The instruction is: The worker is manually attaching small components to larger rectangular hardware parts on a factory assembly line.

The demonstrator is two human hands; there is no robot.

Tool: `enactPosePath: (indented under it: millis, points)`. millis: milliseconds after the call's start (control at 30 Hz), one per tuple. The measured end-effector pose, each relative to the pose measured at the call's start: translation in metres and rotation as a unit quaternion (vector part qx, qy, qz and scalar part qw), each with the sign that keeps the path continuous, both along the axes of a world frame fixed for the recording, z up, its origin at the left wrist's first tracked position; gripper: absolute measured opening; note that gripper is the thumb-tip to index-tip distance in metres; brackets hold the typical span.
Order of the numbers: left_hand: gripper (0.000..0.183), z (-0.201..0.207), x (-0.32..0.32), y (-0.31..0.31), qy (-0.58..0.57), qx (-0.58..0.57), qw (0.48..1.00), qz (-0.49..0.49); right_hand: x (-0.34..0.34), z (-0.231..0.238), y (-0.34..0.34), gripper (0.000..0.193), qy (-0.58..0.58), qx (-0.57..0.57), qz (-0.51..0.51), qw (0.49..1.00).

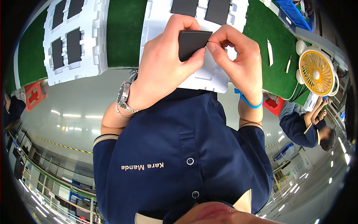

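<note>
A flat black rectangular block (pixel 192 44) is held up over a white moulded tray (pixel 158 16). My left hand (pixel 162 56) grips it, with the thumb on the near side and the fingers behind the far edge. At the block's right corner, the thumb and index finger of my right hand (pixel 240 56) are pinched together. Whatever lies between those fingertips is too small to make out. Similar black blocks (pixel 217 10) sit in the tray's far pockets. To the left, a stack of white trays (pixel 93 44) carries several more black blocks (pixel 74 45) on top.
A green work surface (pixel 125 33) runs beneath the trays. On its right lie a white utility knife (pixel 269 52) and a thin pen-like tool (pixel 288 63), near a yellow-and-white fan (pixel 316 72). Beyond are a blue bin (pixel 294 13) and a person (pixel 304 127). Red stools (pixel 35 96) stand below.
</note>
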State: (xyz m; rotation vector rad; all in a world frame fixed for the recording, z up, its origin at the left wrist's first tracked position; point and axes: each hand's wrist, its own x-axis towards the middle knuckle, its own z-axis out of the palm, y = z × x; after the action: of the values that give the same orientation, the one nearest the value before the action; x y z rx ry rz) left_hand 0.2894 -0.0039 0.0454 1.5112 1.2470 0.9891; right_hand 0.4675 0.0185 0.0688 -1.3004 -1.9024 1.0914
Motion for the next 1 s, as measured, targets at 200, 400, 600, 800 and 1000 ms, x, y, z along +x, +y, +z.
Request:
enactPosePath:
  millis: [200,400,600,800,1000]
  points:
    - [0.037,-0.0017,0.0016,0.0005,0.003,0.002,1.0,0.004,0.0008,-0.0014,-0.0003,0.006,-0.009,0.013,0.003,1.0]
    - [0.038,0.0022,0.0017,0.0011,0.01,-0.005,1.0,0.008,0.0011,-0.002,0.0005,0.005,-0.007,0.023,0.004,1.0]
    - [0.039,0.0057,0.0016,0.0013,-0.001,-0.025,1.0,0.016,0.0002,-0.0033,0.0006,0.005,0.014,0.019,-0.006,1.0]
    - [0.038,0.0005,0.0024,-0.0002,-0.001,-0.01,1.0,0.002,0.0011,-0.0018,0.0004,0.005,0.005,0.013,-0.003,1.0]
    - [0.038,0.0021,0.0042,-0.0008,-0.012,-0.029,0.999,0.005,0.0002,-0.0026,-0.0006,0.006,0.003,0.023,-0.011,1.0]
